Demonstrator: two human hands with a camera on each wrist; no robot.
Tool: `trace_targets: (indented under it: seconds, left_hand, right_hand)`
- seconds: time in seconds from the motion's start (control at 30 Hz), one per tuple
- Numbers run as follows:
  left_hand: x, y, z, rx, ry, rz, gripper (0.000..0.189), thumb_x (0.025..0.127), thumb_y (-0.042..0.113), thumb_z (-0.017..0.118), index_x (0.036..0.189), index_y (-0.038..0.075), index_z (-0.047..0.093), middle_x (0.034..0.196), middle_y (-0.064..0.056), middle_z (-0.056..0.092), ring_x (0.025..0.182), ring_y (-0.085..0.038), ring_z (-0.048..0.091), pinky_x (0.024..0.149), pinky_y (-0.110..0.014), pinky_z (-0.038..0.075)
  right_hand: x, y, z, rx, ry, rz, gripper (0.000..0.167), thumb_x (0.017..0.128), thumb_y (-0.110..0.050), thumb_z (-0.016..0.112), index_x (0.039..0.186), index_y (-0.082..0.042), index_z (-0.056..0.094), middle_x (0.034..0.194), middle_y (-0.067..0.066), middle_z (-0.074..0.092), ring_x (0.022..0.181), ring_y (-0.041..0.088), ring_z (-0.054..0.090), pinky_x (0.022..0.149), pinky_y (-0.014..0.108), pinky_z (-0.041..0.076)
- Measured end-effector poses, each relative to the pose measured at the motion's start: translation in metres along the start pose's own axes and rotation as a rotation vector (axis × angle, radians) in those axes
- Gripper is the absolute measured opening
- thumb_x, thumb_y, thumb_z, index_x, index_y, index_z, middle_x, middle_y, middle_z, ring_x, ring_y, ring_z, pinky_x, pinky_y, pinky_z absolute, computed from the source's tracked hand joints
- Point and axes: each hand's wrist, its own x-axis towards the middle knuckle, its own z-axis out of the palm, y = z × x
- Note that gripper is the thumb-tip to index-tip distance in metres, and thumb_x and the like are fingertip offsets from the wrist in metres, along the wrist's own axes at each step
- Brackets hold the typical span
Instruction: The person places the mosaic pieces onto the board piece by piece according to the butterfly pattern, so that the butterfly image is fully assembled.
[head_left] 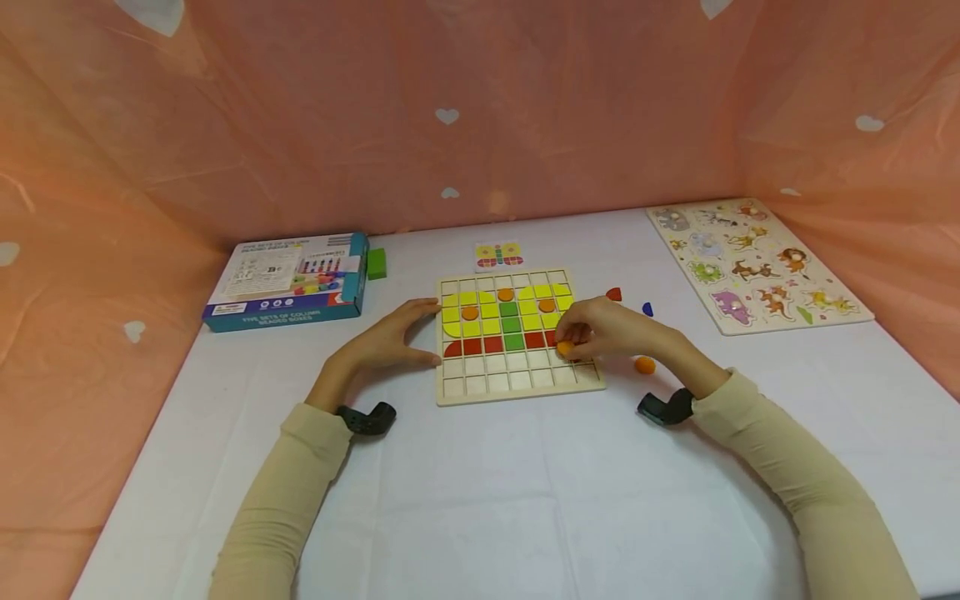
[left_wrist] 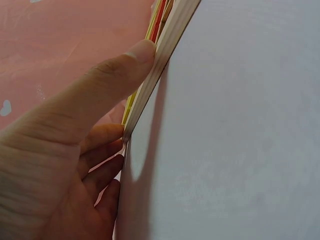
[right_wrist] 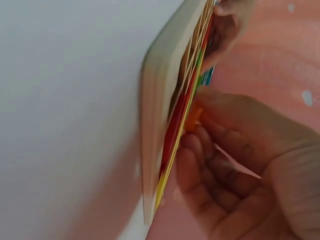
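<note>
A wooden grid board (head_left: 517,383) lies on the table, its upper rows filled with yellow, green and red flat pieces plus orange discs. My left hand (head_left: 384,340) touches the board's left edge, thumb and fingers spread and fairly straight; in the left wrist view the thumb (left_wrist: 122,67) lies against the rim. Over the right part of the board, my right hand (head_left: 609,327) pinches an orange disc (head_left: 565,348) between thumb and fingertips, close to the red row. The right wrist view shows this orange piece (right_wrist: 194,120) just above the board's surface, partly hidden by fingers.
Right of the board lie a red piece (head_left: 614,294), a blue piece (head_left: 647,309) and another orange disc (head_left: 645,365). Behind it is a butterfly pattern card (head_left: 498,257). A boxed bead set (head_left: 285,279) and green block (head_left: 377,264) stand left; an animal puzzle (head_left: 757,267) lies right.
</note>
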Motion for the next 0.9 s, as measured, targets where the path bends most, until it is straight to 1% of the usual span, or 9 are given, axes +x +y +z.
trace_targets:
  seconds: [0.1,0.2,0.33,0.47,0.6,0.7,0.8,0.83,0.9]
  left_hand:
    - [0.000,0.000,0.000,-0.003,0.000,0.001,0.091,0.072,0.045,0.076,0.146,0.016,0.031,0.154,-0.003,0.021,0.141,-0.024,0.016,0.112,-0.049,0.020]
    - [0.000,0.001,0.000,-0.006,-0.003,0.001,0.091,0.072,0.044,0.077,0.146,0.016,0.031,0.154,-0.003,0.021,0.141,-0.024,0.016,0.112,-0.050,0.020]
    - [-0.001,0.001,0.000,-0.008,-0.003,-0.003,0.091,0.072,0.044,0.077,0.146,0.017,0.031,0.154,-0.003,0.021,0.141,-0.024,0.016,0.112,-0.050,0.019]
    - [-0.001,0.002,0.000,-0.015,0.001,-0.010,0.090,0.072,0.043,0.077,0.146,0.017,0.031,0.153,-0.002,0.021,0.141,-0.024,0.016,0.113,-0.050,0.018]
    - [-0.001,0.002,0.000,-0.017,0.000,-0.011,0.090,0.073,0.042,0.077,0.146,0.017,0.031,0.154,-0.003,0.020,0.141,-0.024,0.016,0.113,-0.050,0.017]
    - [-0.001,0.002,0.001,-0.013,0.000,-0.003,0.091,0.073,0.044,0.077,0.146,0.016,0.031,0.154,-0.002,0.020,0.141,-0.024,0.015,0.113,-0.050,0.016]
    - [-0.001,0.002,0.001,-0.017,0.000,-0.007,0.091,0.072,0.045,0.077,0.146,0.017,0.031,0.154,-0.001,0.020,0.141,-0.023,0.015,0.113,-0.050,0.016]
    - [-0.001,0.003,0.001,-0.016,0.001,-0.010,0.092,0.072,0.045,0.077,0.146,0.017,0.031,0.154,-0.001,0.020,0.141,-0.023,0.015,0.113,-0.050,0.016]
    - [-0.002,0.003,0.000,-0.014,0.001,-0.016,0.092,0.072,0.046,0.077,0.146,0.018,0.031,0.154,-0.002,0.020,0.141,-0.023,0.015,0.113,-0.050,0.017]
  right_hand:
    - [0.004,-0.003,0.004,-0.029,-0.010,0.003,0.020,0.076,-0.012,0.077,0.092,-0.005,0.069,0.084,0.001,0.063,0.073,0.011,0.056,0.066,0.024,0.051]
    - [0.005,-0.005,0.006,-0.034,-0.012,0.001,0.020,0.075,-0.012,0.078,0.092,-0.006,0.069,0.083,0.000,0.063,0.072,0.011,0.056,0.066,0.025,0.051]
    - [0.006,-0.006,0.007,-0.015,-0.019,-0.005,0.021,0.075,-0.013,0.078,0.093,-0.006,0.069,0.083,0.000,0.063,0.073,0.012,0.055,0.067,0.027,0.051]
    - [0.006,-0.006,0.008,-0.012,-0.021,-0.005,0.022,0.076,-0.014,0.078,0.094,-0.006,0.069,0.084,0.000,0.062,0.073,0.011,0.055,0.068,0.027,0.051]
    - [0.005,-0.004,0.002,-0.021,-0.022,-0.006,0.024,0.077,-0.016,0.077,0.097,-0.006,0.069,0.087,0.000,0.063,0.075,0.010,0.055,0.069,0.026,0.051]
    - [0.001,0.002,-0.013,-0.043,0.044,-0.014,0.023,0.079,-0.012,0.075,0.099,-0.002,0.068,0.091,0.006,0.065,0.077,0.014,0.057,0.071,0.029,0.052]
    - [-0.006,0.015,-0.033,-0.074,0.151,0.001,0.022,0.079,-0.001,0.071,0.100,0.003,0.067,0.095,0.014,0.064,0.081,0.021,0.059,0.073,0.036,0.054]
    - [-0.009,0.021,-0.039,-0.084,0.181,0.023,0.022,0.080,0.001,0.070,0.101,0.003,0.066,0.096,0.016,0.064,0.083,0.024,0.059,0.074,0.038,0.054]
    - [-0.014,0.033,-0.048,-0.099,0.217,0.077,0.022,0.080,0.005,0.067,0.103,0.004,0.065,0.099,0.018,0.063,0.087,0.028,0.059,0.076,0.042,0.054]
